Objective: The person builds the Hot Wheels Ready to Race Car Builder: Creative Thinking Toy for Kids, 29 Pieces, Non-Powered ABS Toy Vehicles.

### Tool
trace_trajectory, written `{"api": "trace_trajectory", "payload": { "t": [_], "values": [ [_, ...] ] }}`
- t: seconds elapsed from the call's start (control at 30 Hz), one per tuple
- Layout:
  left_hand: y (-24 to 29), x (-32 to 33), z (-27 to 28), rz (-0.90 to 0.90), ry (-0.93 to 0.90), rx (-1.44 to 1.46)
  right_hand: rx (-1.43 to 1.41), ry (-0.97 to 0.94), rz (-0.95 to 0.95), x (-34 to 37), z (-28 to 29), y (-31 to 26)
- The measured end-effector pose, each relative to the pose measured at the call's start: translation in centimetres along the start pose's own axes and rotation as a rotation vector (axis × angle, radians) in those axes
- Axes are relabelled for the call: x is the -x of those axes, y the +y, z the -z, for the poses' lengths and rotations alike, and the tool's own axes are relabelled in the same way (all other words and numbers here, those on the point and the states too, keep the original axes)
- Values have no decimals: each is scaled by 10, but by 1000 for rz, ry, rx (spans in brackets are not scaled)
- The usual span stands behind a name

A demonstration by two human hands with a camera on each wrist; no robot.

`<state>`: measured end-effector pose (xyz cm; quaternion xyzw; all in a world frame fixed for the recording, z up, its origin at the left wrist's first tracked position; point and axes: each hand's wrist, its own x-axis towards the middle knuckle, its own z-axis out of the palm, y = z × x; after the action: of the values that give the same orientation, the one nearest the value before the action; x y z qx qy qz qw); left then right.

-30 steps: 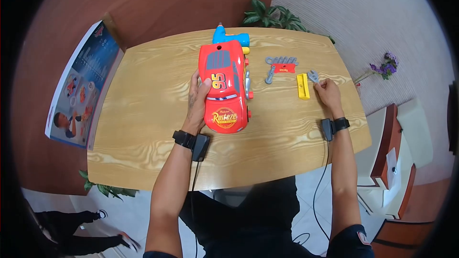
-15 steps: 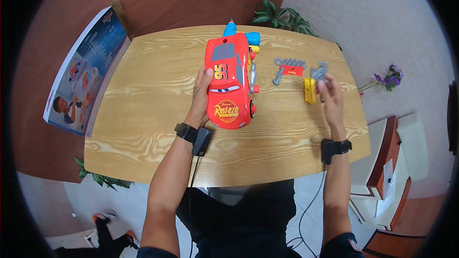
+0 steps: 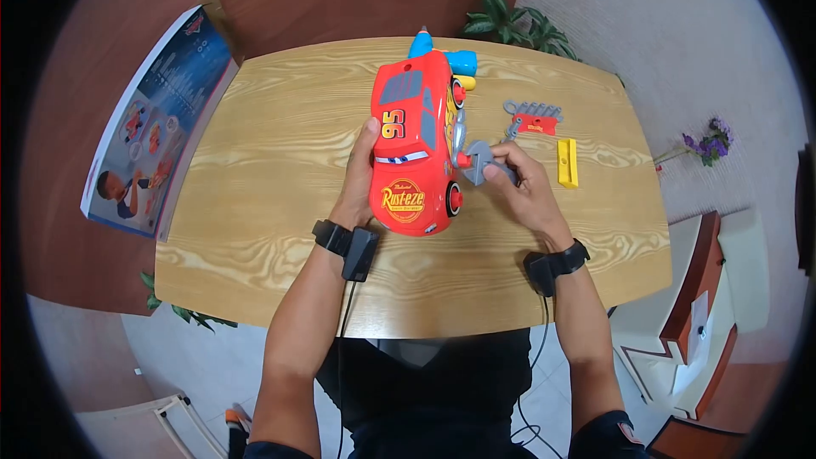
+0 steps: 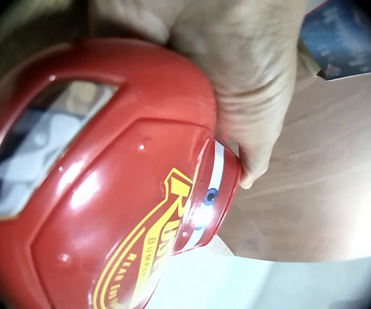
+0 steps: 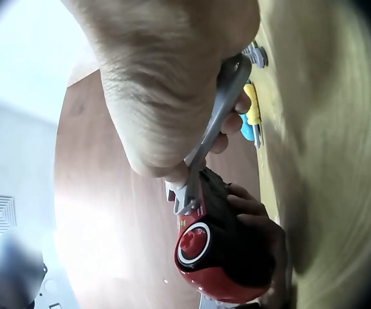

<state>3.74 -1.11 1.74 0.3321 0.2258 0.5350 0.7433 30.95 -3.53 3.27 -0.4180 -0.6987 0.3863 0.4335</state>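
My left hand grips a red toy car along its left side, thumb lying on top near the windshield. The car is tilted, so its wheels and red side bolts show on the right. My right hand pinches a grey toy wrench between thumb and fingers. In the head view the wrench's head meets a red bolt between the two wheels. The left wrist view shows the car's hood close up, with the thumb by its painted eyes.
Right of the hands lies a yellow block. Behind it is a red rack with several grey tools. A blue toy drill lies beyond the car. On the left stands a printed box; potted leaves are behind the table.
My right hand has lifted the grey wrench from beside the yellow block and carried it left to the car's side. The car, still in my left hand, has tilted to show more wheels.
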Motion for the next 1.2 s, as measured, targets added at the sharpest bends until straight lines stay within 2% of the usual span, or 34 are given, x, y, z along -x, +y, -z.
{"api": "trace_trajectory", "payload": {
  "t": [0.3,0.4,0.6,0.7,0.8,0.93,1.2],
  "values": [
    [-1,2,-5,61,31,-3,76,-137,32,3,12,-11],
    [-1,1,4,158,-24,9,40,-158,34,4,13,-10],
    [2,5,-7,190,0,-10,3,-214,80,4,10,-4],
    [1,5,-5,210,-13,33,33,-226,37,6,9,-7],
    [0,5,-7,183,14,20,-25,-257,-34,7,9,-3],
    [0,4,-5,150,51,-46,-44,-275,-11,7,9,1],
    [-1,5,-5,86,39,-67,-46,-307,-99,9,11,9]
  ]
}}
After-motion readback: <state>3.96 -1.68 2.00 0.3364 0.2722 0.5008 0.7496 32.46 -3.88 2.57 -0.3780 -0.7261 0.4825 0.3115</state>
